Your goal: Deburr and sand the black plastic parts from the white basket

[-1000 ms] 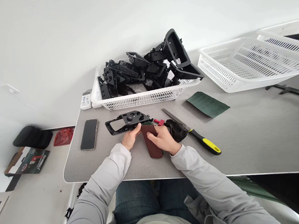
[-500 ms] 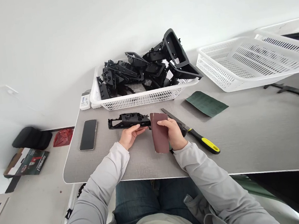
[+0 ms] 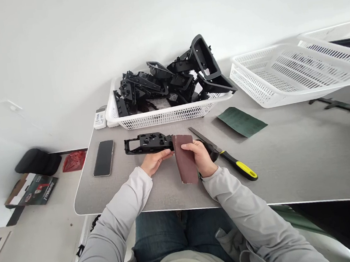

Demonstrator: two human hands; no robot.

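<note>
A long black plastic part (image 3: 151,143) with a rectangular opening at its left end is gripped along its near edge by my left hand (image 3: 155,162). My right hand (image 3: 201,157) pinches a reddish-brown sheet of sandpaper (image 3: 185,159), thumb on its front face. The sheet hangs down in front of the part's right end and hides it. Some black material shows just beyond my right hand. Beside that hand, a file with a black and yellow handle (image 3: 242,168) lies slanted on the table. A green sheet (image 3: 242,121) lies farther back.
A white basket (image 3: 166,116) heaped with black plastic parts stands at the back. White baskets (image 3: 289,70) are at the right, near a thin black strip (image 3: 344,107). A phone (image 3: 103,158) and a small white device (image 3: 100,119) are at the left of the grey table (image 3: 309,157).
The black part has tilted, showing more of its inner face, and shifted slightly left. My right hand and the brown sheet have moved a little left and toward me.
</note>
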